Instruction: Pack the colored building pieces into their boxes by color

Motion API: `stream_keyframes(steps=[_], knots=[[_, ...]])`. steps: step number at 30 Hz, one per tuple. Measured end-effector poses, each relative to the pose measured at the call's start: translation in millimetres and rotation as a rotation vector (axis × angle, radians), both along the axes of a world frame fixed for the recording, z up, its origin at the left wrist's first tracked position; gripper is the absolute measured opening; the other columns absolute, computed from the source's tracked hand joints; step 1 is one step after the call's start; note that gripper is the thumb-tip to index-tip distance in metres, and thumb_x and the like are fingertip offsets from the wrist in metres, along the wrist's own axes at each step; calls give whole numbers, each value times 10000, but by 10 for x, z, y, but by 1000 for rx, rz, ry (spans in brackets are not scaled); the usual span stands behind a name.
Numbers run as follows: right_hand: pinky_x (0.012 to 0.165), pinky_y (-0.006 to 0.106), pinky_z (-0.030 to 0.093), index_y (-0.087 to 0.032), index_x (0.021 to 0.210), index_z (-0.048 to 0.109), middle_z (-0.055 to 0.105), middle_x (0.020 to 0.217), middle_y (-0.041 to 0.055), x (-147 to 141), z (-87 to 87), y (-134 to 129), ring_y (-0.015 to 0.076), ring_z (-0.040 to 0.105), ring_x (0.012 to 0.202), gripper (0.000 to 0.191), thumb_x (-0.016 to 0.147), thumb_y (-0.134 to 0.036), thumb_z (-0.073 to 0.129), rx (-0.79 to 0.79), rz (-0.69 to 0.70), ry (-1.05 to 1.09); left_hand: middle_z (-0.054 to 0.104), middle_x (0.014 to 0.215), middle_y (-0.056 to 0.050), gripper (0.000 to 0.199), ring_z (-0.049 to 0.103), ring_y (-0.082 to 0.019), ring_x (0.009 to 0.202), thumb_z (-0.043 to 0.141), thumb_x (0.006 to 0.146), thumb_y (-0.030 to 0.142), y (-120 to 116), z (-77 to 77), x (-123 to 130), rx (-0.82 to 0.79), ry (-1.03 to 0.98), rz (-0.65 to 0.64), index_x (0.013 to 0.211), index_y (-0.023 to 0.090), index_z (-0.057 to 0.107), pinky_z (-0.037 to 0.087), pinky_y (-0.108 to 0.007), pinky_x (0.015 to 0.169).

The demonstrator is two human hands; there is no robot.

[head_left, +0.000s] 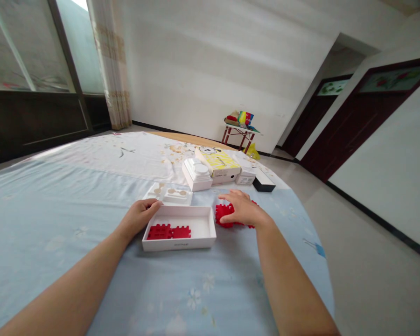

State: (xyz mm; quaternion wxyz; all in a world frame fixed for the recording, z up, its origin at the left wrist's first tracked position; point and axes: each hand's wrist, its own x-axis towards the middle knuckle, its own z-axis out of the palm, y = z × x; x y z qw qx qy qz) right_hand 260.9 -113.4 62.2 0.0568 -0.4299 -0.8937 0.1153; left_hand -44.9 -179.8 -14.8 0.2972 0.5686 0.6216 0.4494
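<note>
A shallow white box (179, 243) stands in front of me, with flat red interlocking plastic pieces (170, 232) lying side by side along its near left part. My left hand (142, 215) grips the box's far left corner, its fingers at the rim. To the right of the box, more red notched pieces (224, 213) lie on the tablecloth. My right hand (244, 207) is over them, thumb and fingers apart; it covers part of them, and I cannot tell how firmly it touches.
Behind the box lies a white moulded tray (178, 195). Farther back are a white carton (197, 175), a yellow and white printed box (219, 163), a small white box (245, 175) and a black open box (264, 182). A blue flowered cloth (182, 289) covers the round table.
</note>
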Motion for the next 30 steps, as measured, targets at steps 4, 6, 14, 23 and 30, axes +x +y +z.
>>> stream_keyframes(steps=[4,6,14,23,30], knots=[[1035,495,53,-266,1258,443,461,1301,52,-78,-117,33,308,185,1295,801,517,-400,715,-3,42,-103,510,514,36,365,468,-124,525,457,736,460,0,-13,-12,-16,-2,-41,639,139,601,334,-203,478],[1027,503,41,-272,1248,451,486,1271,58,-97,-155,41,311,207,1285,785,514,-365,713,-4,38,-146,517,517,33,367,469,-123,523,455,737,462,-1,-8,-9,-20,-7,-40,633,140,598,331,-201,473],[998,467,120,-263,1223,472,581,1085,73,-73,-145,24,278,438,1095,726,546,-409,690,34,10,-193,524,515,37,367,478,-123,523,457,737,466,0,-11,-7,-22,-4,-36,632,144,597,341,-197,475],[957,437,210,-267,1135,541,604,1047,51,-51,-137,24,270,463,1046,570,580,-300,665,56,39,-180,501,499,40,364,449,-112,513,467,731,460,-21,13,1,0,7,-33,590,143,577,323,-196,468],[992,429,221,-214,1239,452,533,1184,86,-144,125,-161,246,428,1125,595,686,-367,609,165,52,170,600,567,1,436,538,-164,581,425,757,511,-16,25,15,3,-68,0,703,133,635,388,-231,537]])
